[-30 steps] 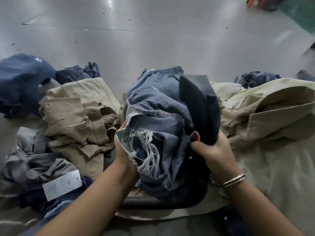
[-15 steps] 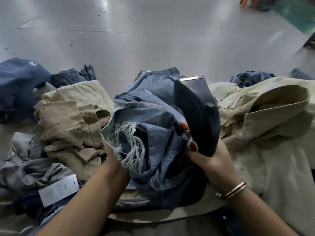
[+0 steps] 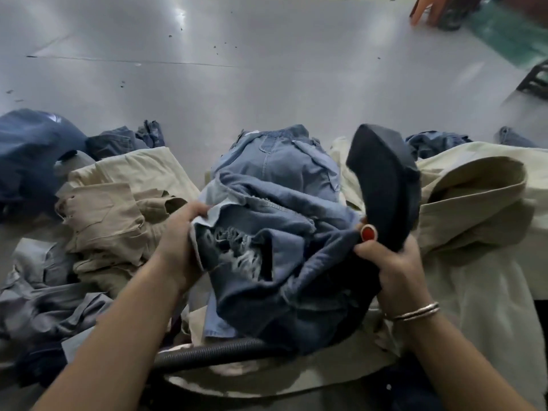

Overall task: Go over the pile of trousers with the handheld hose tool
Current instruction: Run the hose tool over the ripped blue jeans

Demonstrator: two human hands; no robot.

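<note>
A bundle of blue ripped jeans (image 3: 275, 232) lies in front of me on the pile. My left hand (image 3: 181, 241) grips the jeans' frayed left edge. My right hand (image 3: 391, 262) holds the dark nozzle head (image 3: 382, 185) of the hose tool by its neck, thumb beside a red button (image 3: 368, 232). The nozzle stands upright against the right side of the jeans. Its ribbed black hose (image 3: 207, 354) runs out leftward from under the bundle.
Beige trousers (image 3: 118, 209) lie crumpled to the left, grey trousers (image 3: 44, 286) beyond them, dark blue garments (image 3: 32, 155) at far left. A large cream garment (image 3: 474, 209) covers the right side. The grey floor (image 3: 267, 69) stretches ahead. Another person's hand (image 3: 424, 10) shows at top right.
My left hand has slid up and left along the jeans, pulling the frayed part flatter. The nozzle has tilted and shifted right with my right hand.
</note>
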